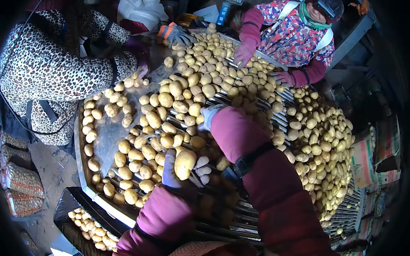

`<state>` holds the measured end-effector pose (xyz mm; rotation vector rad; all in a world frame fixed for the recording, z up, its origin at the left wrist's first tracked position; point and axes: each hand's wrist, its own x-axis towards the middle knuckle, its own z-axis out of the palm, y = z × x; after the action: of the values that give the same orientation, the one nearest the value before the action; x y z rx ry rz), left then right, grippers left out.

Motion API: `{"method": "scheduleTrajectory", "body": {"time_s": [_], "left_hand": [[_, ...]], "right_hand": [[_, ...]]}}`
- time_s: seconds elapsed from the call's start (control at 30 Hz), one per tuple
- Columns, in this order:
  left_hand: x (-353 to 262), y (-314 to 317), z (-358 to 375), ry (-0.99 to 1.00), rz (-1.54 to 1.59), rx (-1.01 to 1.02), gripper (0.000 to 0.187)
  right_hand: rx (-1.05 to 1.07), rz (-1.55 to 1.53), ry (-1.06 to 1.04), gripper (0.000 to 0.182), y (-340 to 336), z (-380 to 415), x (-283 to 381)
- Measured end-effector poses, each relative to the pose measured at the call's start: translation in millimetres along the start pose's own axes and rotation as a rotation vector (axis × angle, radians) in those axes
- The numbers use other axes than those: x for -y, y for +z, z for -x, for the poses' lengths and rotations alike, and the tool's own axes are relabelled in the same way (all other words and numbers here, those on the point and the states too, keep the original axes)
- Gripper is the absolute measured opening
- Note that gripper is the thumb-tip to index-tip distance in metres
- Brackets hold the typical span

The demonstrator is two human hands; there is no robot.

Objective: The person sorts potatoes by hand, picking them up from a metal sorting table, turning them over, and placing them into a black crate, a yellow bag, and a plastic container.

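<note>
A large potato (185,163) sits in my left hand (172,175), between the gloved thumb and the grey-coated fingers. Below it are the metal rollers of the sorting table, and more potatoes (148,152) lie just to its left. My right hand (210,115), in a pale glove, reaches farther forward among the potatoes in the middle of the table. My own sleeve and wrist hide most of its fingers, so whether it grips a potato does not show.
A person in a leopard-print top (58,64) works on the left; another in a patterned top (294,32) handles potatoes opposite. An orange-cuffed glove (176,34) shows at the far edge. A box of potatoes (93,230) stands lower left, filled sacks (22,180) beyond. Cartons (371,156) are right.
</note>
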<state>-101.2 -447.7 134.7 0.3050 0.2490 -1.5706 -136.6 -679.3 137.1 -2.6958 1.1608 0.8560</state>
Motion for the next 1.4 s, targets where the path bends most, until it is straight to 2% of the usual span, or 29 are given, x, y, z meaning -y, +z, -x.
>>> {"method": "scheduleTrajectory", "body": {"time_s": [0.13,0.2,0.23,0.3,0.37,0.43,0.47,0.5,0.53,0.63,0.7,0.73,0.77,0.8,0.83,0.87,0.9,0.93,0.97,1.0,1.03,1.07,1.13,1.17,1.2,1.23,1.3,1.37,1.4], "left_hand": [[-6,-11,-7,0.018,0.001,-0.043,0.063],[-8,-11,-9,0.043,0.12,-0.02,0.069],[-10,-7,-6,0.041,0.197,-0.08,0.071],[-13,8,-3,0.059,0.182,-0.092,0.074],[-14,7,-5,0.096,0.057,-0.045,0.079],[-19,-4,-7,-0.007,0.076,0.124,0.079],[-13,1,-5,0.08,0.13,0.077,0.079],[-10,-1,-11,0.125,0.324,0.107,0.073],[-9,-6,-16,0.112,0.314,0.103,0.073],[-13,-28,-28,0.261,-0.047,0.281,0.062],[-10,-29,-26,0.23,-0.096,0.25,0.063],[-11,-28,-22,0.218,-0.144,0.22,0.064],[-13,-26,-19,0.21,-0.192,0.191,0.066],[-15,-24,-16,0.203,-0.238,0.163,0.067],[-17,-22,-15,0.198,-0.284,0.138,0.069],[-19,-21,-16,0.195,-0.326,0.114,0.071],[-18,-32,-26,0.401,-0.55,0.324,0.069],[-19,-26,-22,0.454,-0.658,0.26,0.067],[-17,-20,-19,0.542,-0.834,0.198,0.065],[-18,-16,-18,0.668,-1.189,0.116,0.063],[-17,-7,-13,0.851,-1.739,0.008,0.061],[-17,5,-7,0.987,-2.176,-0.072,0.06],[-10,19,-2,1.06,-2.69,-0.208,0.056],[-6,23,-4,1.05,-2.822,-0.253,0.054],[-4,25,-6,1.029,-2.93,-0.268,0.052],[-2,22,-9,1.1,-2.872,-0.299,0.046],[-8,2,-16,1.412,-3.021,-0.345,0.048],[-13,2,-15,1.305,-2.934,-0.23,0.048],[-16,3,-17,1.233,-2.875,-0.178,0.048]], "right_hand": [[-0.093,-0.152,-0.021,0.063,4,9,-6],[-0.112,-0.232,-0.008,0.059,11,3,-9],[-0.112,-0.236,-0.001,0.059,11,14,-11],[-0.174,-1.243,-0.308,0.049,8,50,-14],[-0.293,-1.543,-0.569,0.051,23,76,12],[-0.336,-1.391,-0.489,0.057,42,105,39],[-0.593,-1.164,-0.41,0.059,55,118,58],[-0.824,-0.92,-0.325,0.061,63,128,71],[-0.835,-0.936,-0.31,0.063,59,138,74],[-0.915,-0.979,-0.357,0.064,55,153,60],[-0.952,-0.947,-0.492,0.058,39,172,31],[-0.895,-1.058,-0.45,0.052,48,172,15],[-0.653,-1.506,-0.385,0.053,55,171,-5],[-0.88,-1.494,-0.306,0.052,74,153,-34],[-0.902,-1.263,0.011,0.049,66,174,-59],[-1.025,-0.853,0.117,0.044,79,165,-102],[-1.021,-0.714,0.237,0.044,100,154,-143],[-1.011,-0.576,0.355,0.043,119,144,-172],[-1.012,-0.577,0.35,0.043,133,136,-184],[-0.877,-0.636,0.394,0.044,144,128,-191],[-0.743,-0.693,0.435,0.044,148,123,-195],[-0.749,-0.698,0.428,0.044,144,117,-192],[-0.532,-0.954,-0.088,0.041,140,111,-182],[-0.528,-0.96,-0.081,0.041,128,123,-168],[-0.608,-0.61,-0.204,0.041,105,140,-149],[-0.676,-0.253,-0.325,0.04,91,144,-137],[-0.532,-1.236,-0.32,0.033,96,121,-133],[-0.728,-0.941,0.034,0.031,73,88,-149],[-0.81,-0.888,0.022,0.034,59,75,-154]]}}
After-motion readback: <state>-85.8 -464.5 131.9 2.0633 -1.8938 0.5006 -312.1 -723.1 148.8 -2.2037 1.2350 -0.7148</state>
